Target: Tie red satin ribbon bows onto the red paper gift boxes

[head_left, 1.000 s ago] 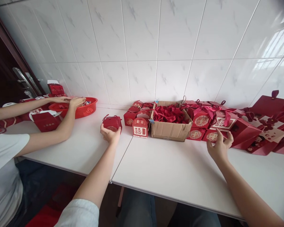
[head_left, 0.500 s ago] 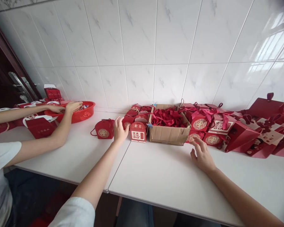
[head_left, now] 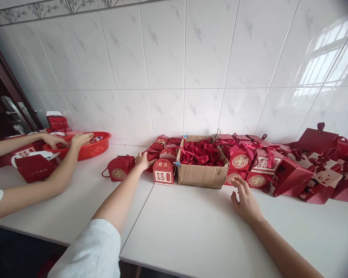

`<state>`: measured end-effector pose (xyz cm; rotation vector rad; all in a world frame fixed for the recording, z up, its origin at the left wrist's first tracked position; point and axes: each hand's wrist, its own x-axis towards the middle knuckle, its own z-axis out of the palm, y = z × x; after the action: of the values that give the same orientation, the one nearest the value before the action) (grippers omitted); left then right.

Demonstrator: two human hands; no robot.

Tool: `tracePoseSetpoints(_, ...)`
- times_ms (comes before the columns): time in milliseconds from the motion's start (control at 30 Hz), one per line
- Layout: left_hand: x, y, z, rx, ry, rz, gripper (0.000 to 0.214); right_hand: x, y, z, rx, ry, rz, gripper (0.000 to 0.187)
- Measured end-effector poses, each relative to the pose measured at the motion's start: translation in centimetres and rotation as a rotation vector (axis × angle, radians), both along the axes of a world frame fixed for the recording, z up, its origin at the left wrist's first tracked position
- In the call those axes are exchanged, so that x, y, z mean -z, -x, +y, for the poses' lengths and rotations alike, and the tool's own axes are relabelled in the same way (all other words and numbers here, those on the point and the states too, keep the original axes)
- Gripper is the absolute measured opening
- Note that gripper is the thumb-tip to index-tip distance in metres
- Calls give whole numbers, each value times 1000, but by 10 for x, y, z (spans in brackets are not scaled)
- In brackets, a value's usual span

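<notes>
My left hand point(head_left: 143, 160) reaches forward and touches a small red gift box point(head_left: 152, 155) in the cluster left of the cardboard box point(head_left: 201, 176). Its fingers curl round the box's edge. A round-topped red box point(head_left: 118, 168) with a gold emblem stands alone on the white table point(head_left: 191, 227), just left of that hand. My right hand point(head_left: 245, 200) hovers over the table with fingers spread, holding nothing, in front of the red boxes with ribbons point(head_left: 249, 160). A red and white box point(head_left: 163, 172) with a gold character stands between my hands.
The cardboard box holds red ribbons point(head_left: 201, 151). More red bags and boxes point(head_left: 316, 170) line the tiled wall at right. At left, another person's hands point(head_left: 75, 139) rest at a red bowl point(head_left: 87, 148), beside an open red box point(head_left: 34, 166). A dark door point(head_left: 2, 108) stands far left.
My left hand set the round-topped red box down on the table and moved right to the cluster. My right hand drew back from the ribboned boxes toward the middle.
</notes>
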<state>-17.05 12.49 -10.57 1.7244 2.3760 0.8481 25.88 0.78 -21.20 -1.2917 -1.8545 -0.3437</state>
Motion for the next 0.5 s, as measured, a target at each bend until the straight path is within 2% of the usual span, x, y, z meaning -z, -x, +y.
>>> tracePoseSetpoints(133,-3,-5,-22,-19,16,81,85,0,-1,0,-12,31,15,33)
tracePoseSetpoints(233,-16,-15,-46,-59,16,120,92,-2,-2,-1,-29,63,24,32)
tracePoseSetpoints(367,-48,-22,-98,-132,-66,183,98,-4,-4,-4,-50,98,62,30)
tracePoseSetpoints(433,-67,-23,-131,-152,-226,282,97,-6,-5,-6,-71,98,82,27)
tracePoseSetpoints(500,-79,-27,-164,-94,-311,300,97,-7,-7,-8,-94,101,90,22)
